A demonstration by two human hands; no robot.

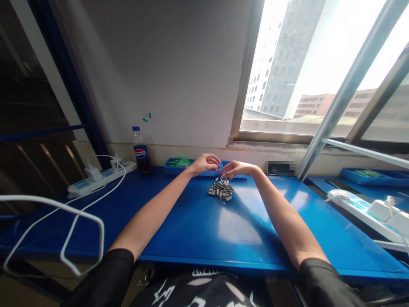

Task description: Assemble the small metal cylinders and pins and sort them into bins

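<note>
My left hand is raised over the far side of the table, fingers bent and tips drawn together; whatever they hold is too small to make out. Close on its right, my right hand curves down, its bent fingertips close to the top of a pile of small silvery metal parts. Anything between those fingertips is likewise too small to name. Behind both hands lies a shallow blue tray, partly hidden by them, with a green plastic bag at its left end.
The blue table bears a cola bottle and a power strip with a white cable on the left. A dark phone-like box leans by the wall. At right are a metal post and another power strip.
</note>
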